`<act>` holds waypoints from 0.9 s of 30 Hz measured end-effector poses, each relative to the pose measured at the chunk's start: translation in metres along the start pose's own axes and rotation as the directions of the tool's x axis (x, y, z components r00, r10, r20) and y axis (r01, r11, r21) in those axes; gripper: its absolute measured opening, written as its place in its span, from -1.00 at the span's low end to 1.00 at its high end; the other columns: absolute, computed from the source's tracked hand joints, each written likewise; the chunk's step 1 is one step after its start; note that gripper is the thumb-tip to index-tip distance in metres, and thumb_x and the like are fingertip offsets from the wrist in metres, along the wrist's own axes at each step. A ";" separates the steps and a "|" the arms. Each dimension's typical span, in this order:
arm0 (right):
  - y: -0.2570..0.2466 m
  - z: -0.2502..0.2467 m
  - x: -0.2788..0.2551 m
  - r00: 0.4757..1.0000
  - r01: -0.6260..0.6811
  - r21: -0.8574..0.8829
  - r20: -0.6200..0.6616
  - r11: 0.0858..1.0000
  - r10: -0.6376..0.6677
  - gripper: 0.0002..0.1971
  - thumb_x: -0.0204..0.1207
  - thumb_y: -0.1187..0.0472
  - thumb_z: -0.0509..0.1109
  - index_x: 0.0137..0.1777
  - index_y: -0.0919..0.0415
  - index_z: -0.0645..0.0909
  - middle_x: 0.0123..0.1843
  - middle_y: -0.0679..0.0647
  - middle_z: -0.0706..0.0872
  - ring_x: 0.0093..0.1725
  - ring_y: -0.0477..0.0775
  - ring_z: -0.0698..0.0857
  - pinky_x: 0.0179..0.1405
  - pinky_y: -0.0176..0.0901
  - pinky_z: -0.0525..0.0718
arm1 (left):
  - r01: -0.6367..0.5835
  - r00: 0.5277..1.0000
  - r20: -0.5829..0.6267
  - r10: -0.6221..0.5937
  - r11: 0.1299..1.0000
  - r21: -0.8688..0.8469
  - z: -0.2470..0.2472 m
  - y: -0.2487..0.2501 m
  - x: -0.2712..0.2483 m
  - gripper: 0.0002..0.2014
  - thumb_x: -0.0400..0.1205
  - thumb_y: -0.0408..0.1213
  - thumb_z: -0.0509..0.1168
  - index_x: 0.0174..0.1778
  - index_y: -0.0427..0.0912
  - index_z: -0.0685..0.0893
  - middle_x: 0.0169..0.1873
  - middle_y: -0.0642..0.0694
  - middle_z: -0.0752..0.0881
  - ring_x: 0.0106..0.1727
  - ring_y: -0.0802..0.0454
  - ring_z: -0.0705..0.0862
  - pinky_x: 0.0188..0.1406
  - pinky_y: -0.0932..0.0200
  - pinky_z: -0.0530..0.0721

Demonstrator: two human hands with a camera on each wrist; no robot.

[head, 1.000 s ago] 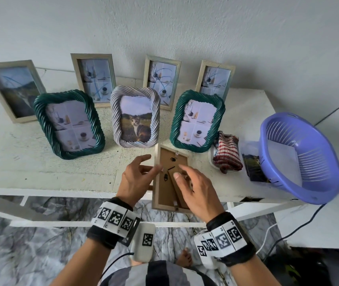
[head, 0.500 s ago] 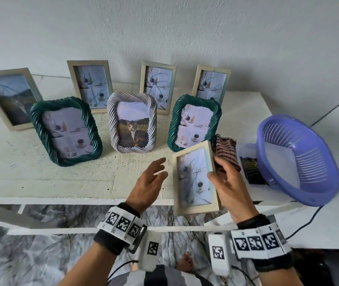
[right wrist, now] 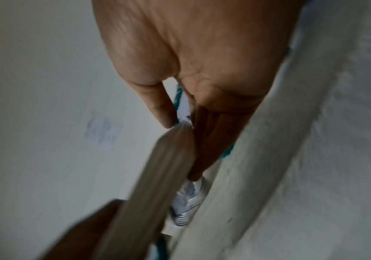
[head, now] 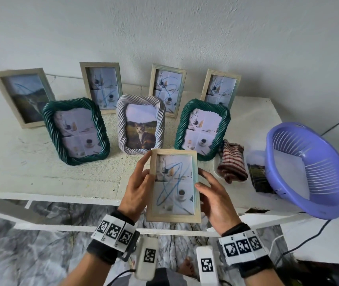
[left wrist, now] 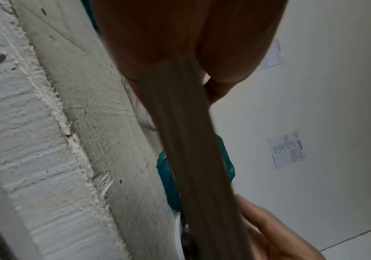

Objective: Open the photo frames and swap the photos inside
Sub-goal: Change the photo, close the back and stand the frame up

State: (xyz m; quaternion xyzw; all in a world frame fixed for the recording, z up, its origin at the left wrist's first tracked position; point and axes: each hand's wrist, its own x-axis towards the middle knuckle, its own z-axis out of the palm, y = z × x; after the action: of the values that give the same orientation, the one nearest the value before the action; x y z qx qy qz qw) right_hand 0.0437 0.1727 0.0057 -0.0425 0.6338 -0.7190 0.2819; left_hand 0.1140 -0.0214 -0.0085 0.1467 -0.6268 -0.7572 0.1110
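Note:
A pale wooden frame [head: 173, 185] with a scribbled-over coffee photo faces up, held over the table's front edge [head: 61, 195]. My left hand [head: 141, 182] grips its left side, fingers reaching up along the edge. My right hand [head: 207, 190] holds its right side, with the thumb on the front rim and the fingers behind. In the left wrist view the frame's edge [left wrist: 191, 149] runs out from my palm. In the right wrist view my thumb and fingers pinch that edge [right wrist: 157, 184]. A loose landscape photo [head: 260, 176] lies on the table at the right.
Two green rope frames [head: 75, 131] [head: 202, 129] and a white rope frame [head: 140, 124] with a cat photo stand just beyond my hands. Several wooden frames lean on the wall behind. A checkered cloth [head: 233, 162] and a purple basket [head: 308, 168] sit at the right.
The frame lay back-up under both hands, then my right hand turned it face up. My left hand has now taken its left side, and the frame sits upright between both hands.

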 end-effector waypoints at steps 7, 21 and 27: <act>-0.038 -0.049 0.054 0.751 0.022 -0.956 -0.177 0.292 -0.636 -0.77 0.60 0.15 0.32 0.14 0.26 0.63 -0.04 0.24 0.71 -0.09 0.22 0.69 -0.21 -0.04 0.63 | -0.089 0.995 -0.033 0.094 0.989 0.119 -0.007 -0.003 0.001 -0.38 0.56 0.01 0.17 0.62 0.15 0.32 -0.31 -0.05 0.70 -0.28 0.00 0.63 -0.20 -0.01 0.65; -0.035 -0.079 0.119 0.888 -0.355 -0.924 -0.380 0.141 -0.260 -0.54 0.50 -0.10 0.42 0.24 0.22 0.62 0.12 0.28 0.51 0.13 0.43 0.58 0.02 0.14 0.61 | -0.151 0.987 -0.015 0.157 0.969 0.196 -0.010 -0.012 0.007 -0.44 0.62 -0.06 0.13 0.60 0.24 0.33 -0.40 -0.13 0.56 -0.35 -0.06 0.45 -0.30 -0.02 0.54; -0.035 -0.089 0.118 0.861 -0.302 -0.908 -0.391 0.291 -0.325 -0.71 0.59 0.09 0.39 0.19 0.27 0.67 0.07 0.33 0.57 -0.07 0.35 0.61 -0.09 0.02 0.60 | -0.141 0.989 -0.007 0.145 0.973 0.185 -0.009 -0.009 0.008 -0.41 0.57 -0.01 0.13 0.59 0.27 0.33 -0.38 -0.12 0.62 -0.30 -0.17 0.57 -0.22 -0.20 0.65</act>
State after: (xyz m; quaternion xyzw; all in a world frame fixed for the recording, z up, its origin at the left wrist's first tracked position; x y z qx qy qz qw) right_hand -0.1044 0.1990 -0.0133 -0.0156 0.9831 -0.1817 0.0164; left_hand 0.1096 -0.0310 -0.0191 0.1188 -0.7018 -0.6845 0.1576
